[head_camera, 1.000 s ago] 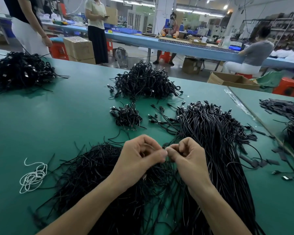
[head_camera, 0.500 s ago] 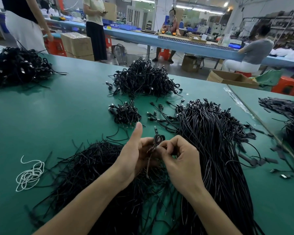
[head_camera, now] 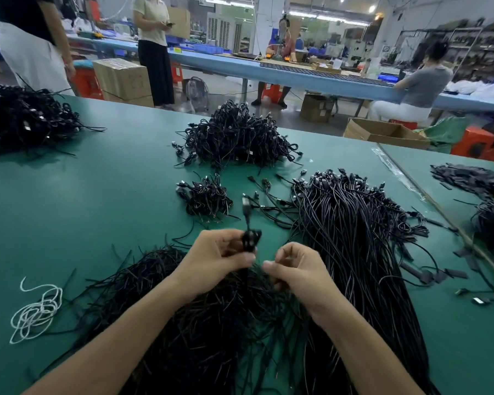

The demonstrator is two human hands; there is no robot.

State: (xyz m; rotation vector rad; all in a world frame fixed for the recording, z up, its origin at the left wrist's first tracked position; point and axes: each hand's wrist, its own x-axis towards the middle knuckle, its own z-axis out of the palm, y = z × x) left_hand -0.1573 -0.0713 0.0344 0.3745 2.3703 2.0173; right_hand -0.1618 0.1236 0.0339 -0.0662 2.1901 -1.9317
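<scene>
A factory hall with long blue benches and several people at work lies behind a green tabletop [head_camera: 103, 212]. At its far left sits a heap of bundled black cables [head_camera: 20, 121]. Nearer, a tangle of white cord [head_camera: 37, 309] lies by itself. A spread of thin black twist ties [head_camera: 154, 295] reaches under both forearms.

The left hand [head_camera: 214, 260] has its fingers curled round a small coiled cable [head_camera: 250, 240], held just above the ties, with one plug end [head_camera: 246, 202] standing up out of the coil. Beyond it lie a small bunch of finished coils [head_camera: 206, 198] and, further back, a large heap of them [head_camera: 237, 135].

The right hand [head_camera: 297, 272] is just beside the left, fingers curled and thumb against forefinger. I cannot tell whether a tie end is pinched there. To its right a long sheaf of loose, uncoiled cables [head_camera: 354, 238] runs down the tabletop.

A second ago both hands were pressed together, working at one spot. Half a second ago the coil showed between them, with the left thumb raised. Now they have drawn apart and the left alone carries the coil. That suggests the tie is twisted shut and this cable is done. The likely next step is dropping it on the small bunch ahead and drawing a fresh cable from the sheaf.
</scene>
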